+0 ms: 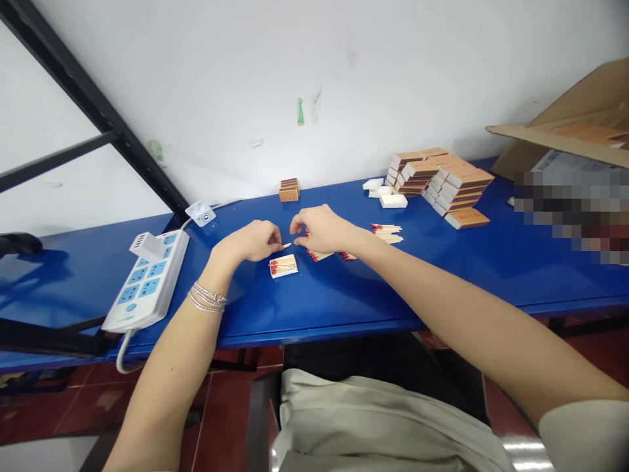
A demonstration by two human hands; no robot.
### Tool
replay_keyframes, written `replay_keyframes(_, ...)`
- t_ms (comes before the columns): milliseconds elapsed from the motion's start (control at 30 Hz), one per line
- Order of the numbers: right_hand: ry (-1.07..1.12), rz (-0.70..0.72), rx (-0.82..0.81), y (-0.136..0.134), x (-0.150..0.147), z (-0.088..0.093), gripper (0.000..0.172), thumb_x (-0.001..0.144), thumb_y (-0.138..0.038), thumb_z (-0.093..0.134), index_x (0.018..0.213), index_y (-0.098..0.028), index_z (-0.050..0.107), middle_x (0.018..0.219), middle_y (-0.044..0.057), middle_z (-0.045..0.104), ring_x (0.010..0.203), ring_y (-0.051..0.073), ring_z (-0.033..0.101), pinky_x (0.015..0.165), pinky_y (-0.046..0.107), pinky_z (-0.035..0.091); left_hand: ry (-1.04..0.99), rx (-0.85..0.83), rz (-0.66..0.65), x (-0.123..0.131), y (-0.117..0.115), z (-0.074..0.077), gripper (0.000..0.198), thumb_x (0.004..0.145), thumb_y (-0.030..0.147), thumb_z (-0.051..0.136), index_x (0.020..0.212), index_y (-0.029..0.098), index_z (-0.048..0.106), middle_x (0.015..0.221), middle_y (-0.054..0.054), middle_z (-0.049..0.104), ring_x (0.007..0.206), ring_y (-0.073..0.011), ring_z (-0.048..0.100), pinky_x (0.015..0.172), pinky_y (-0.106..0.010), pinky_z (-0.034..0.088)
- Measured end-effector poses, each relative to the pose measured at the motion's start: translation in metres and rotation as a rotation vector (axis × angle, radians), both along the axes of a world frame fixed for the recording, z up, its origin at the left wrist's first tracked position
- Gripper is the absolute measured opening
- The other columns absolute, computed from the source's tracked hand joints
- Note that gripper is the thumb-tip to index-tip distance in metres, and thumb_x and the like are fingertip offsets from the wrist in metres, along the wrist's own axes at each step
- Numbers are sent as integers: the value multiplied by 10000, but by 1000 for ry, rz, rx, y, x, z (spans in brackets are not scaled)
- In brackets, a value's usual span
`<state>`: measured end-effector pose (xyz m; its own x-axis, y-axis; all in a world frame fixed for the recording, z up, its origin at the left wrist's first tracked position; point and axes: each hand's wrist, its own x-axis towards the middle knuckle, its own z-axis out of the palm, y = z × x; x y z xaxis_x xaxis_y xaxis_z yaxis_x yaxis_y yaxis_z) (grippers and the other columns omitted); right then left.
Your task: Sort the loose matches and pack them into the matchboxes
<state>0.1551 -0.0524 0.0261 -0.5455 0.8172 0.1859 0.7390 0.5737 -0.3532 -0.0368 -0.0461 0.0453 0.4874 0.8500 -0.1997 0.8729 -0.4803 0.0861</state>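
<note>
Between the fingertips of my left hand (254, 240) is a small bunch of matchsticks (287, 246), pale ends showing to the right. Just below that hand, on the blue table, lies a white matchbox tray (285, 274) holding red-headed matches (284, 264). My right hand (322, 228) hovers close by on the right, thumb and fingers apart, with nothing visible between them. Under and beside it are loose matches (322, 255), partly covered by the hand. Another pile of matches (386, 233) lies further right, beyond my right wrist.
Several brown matchbox sleeves (289, 190) stand by the wall. White trays (393, 200) and stacked matchboxes (459, 183) sit at the back right, near an open cardboard carton (565, 124). A white power strip (152, 282) and black metal frame (93, 105) occupy the left.
</note>
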Motion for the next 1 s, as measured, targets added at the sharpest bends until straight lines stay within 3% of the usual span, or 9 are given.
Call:
replay_keyframes(367, -12, -32, -5, 6, 2, -3, 215, 815, -234, 657, 1016, -172, 700, 1045, 85, 719, 976, 237, 639, 932, 384, 384, 73, -87, 65, 3, -3, 5, 236, 749, 315, 575, 873, 181, 725, 876, -76, 748, 735, -195, 654, 619, -267, 453)
replay_keyframes(567, -5, -30, -34, 4, 1, -2, 226, 817, -237, 662, 1030, -171, 697, 1060, 85, 719, 983, 230, 639, 915, 363, 399, -70, -104, 74, -3, -7, 16, 223, 714, 328, 627, 844, 174, 722, 846, -54, 746, 711, -174, 647, 615, -258, 466)
replay_keyframes(700, 4, -27, -25, 5, 2, -2, 230, 818, -253, 667, 1032, -173, 698, 1062, 77, 720, 979, 225, 641, 897, 352, 409, -174, -201, 10, 0, -20, 27, 202, 698, 305, 626, 822, 180, 726, 737, -22, 728, 651, -157, 628, 579, -249, 457)
replay_keyframes(833, -1, -24, -37, 4, 2, -1, 219, 826, -244, 663, 1030, -174, 699, 1069, 73, 723, 980, 220, 642, 890, 342, 414, -93, -293, 6, 10, -30, 25, 165, 663, 294, 637, 757, 194, 728, 673, -9, 713, 589, -151, 607, 522, -250, 433)
replay_keyframes(1000, 6, -25, -62, 1, 2, 0, 209, 823, -246, 674, 1018, -175, 704, 1071, 76, 723, 970, 215, 645, 875, 333, 427, -53, -253, 27, 12, -32, 23, 151, 651, 296, 643, 737, 205, 727, 685, -9, 715, 592, -154, 614, 519, -254, 431)
